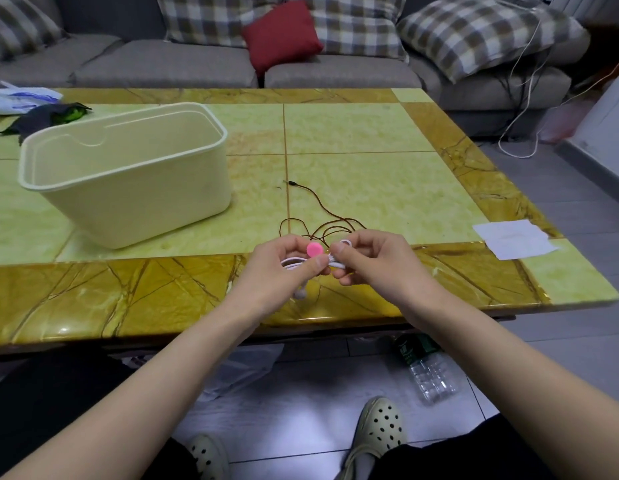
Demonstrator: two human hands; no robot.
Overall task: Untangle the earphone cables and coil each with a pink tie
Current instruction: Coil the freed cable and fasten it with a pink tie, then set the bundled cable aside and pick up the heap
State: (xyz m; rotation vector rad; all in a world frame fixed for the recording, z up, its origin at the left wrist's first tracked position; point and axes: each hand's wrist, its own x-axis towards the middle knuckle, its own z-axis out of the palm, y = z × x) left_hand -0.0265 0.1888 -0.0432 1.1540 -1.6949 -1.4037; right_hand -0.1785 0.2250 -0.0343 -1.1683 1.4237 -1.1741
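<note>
Above the table's near edge I hold a coiled white earphone cable (294, 263) between both hands. My left hand (283, 268) grips the coil, with a round pink tie (315, 249) showing between its fingers and thumb. My right hand (370, 259) pinches the other end of the coil, where a small white loop sticks up. A white earbud (300, 293) hangs below my left hand. A dark brown earphone cable (321, 216) lies loose on the table just beyond my hands, its plug (291, 182) pointing away to the left.
An open cream plastic bin (128, 178) stands on the yellow-green table (370, 161) to the left. White paper (515, 239) lies at the right edge, bags and cloth at the far left. A grey sofa with cushions is behind. A plastic bottle (429, 368) lies on the floor.
</note>
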